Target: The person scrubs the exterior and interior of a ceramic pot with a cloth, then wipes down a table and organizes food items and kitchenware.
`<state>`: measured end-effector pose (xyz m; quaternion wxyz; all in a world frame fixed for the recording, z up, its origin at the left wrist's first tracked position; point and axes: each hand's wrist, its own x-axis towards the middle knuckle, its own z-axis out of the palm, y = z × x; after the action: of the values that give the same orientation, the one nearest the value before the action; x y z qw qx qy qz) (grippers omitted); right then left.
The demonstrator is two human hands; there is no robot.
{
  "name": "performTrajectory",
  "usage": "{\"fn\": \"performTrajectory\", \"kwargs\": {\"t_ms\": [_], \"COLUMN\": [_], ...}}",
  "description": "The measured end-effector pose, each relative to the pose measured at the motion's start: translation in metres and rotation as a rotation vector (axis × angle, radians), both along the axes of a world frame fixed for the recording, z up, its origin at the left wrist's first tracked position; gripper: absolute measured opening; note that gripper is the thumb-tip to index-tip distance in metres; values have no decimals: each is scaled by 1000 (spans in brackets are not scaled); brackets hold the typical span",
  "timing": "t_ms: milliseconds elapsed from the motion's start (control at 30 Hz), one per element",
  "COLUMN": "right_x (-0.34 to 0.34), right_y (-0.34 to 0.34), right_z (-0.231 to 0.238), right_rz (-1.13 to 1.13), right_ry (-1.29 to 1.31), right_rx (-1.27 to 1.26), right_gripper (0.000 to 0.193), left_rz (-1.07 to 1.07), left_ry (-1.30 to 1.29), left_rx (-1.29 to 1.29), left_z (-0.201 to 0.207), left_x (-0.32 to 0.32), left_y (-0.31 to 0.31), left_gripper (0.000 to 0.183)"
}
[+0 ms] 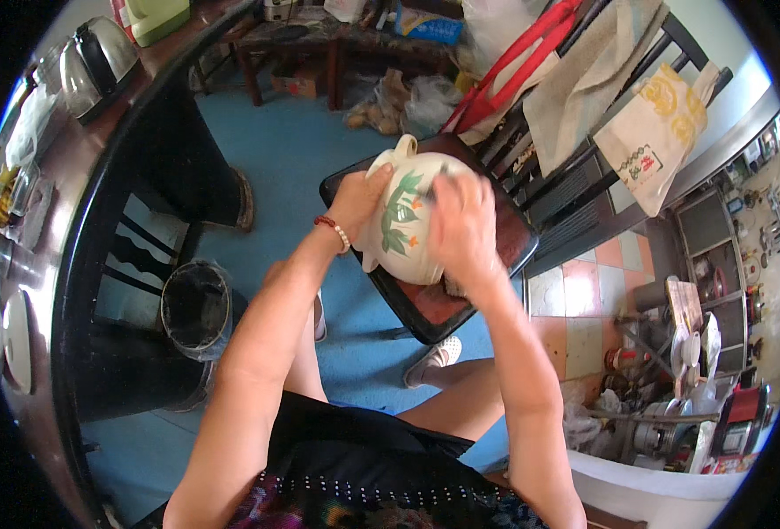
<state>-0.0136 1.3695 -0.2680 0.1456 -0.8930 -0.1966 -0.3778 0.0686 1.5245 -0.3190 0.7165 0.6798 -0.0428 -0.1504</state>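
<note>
A round cream ceramic pot [403, 216], painted with green leaves and small orange flowers, lies tilted on its side over the seat of a black chair [425, 317]. Its loop handle [407, 146] points away from me. My left hand [361, 204], a beaded bracelet at its wrist, grips the pot's left side near the rim. Against the pot's right side is my right hand [465, 225], its bent fingers smeared by motion. Something dark shows by those fingertips, too blurred to name. The pot's inside is hidden from view.
Cloths [575, 93] and a cream printed bag [654, 137] hang on the chair's back. To the left stand a black bin [198, 304] and a dark table [99, 185] bearing a metal kettle [97, 66]. Plastic bags [408, 101] lie on the floor beyond.
</note>
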Motion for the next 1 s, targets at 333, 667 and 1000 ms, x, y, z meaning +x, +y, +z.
{"fn": "performTrajectory", "kwargs": {"t_ms": [333,667,1000], "right_x": [12,20,5], "right_y": [-4,13,1], "right_z": [9,17,15], "right_rz": [-3,-21,13], "right_ry": [49,128,34], "right_rx": [-105,-183,-162], "right_gripper": [27,20,25], "left_rz": [-24,21,10], "left_ry": [25,-25,-20], "left_rx": [-85,-83,-171], "left_z": [-1,-12,-14], "left_x": [-2,-7,-6], "left_y": [2,-2,-4], "left_gripper": [45,45,47]}}
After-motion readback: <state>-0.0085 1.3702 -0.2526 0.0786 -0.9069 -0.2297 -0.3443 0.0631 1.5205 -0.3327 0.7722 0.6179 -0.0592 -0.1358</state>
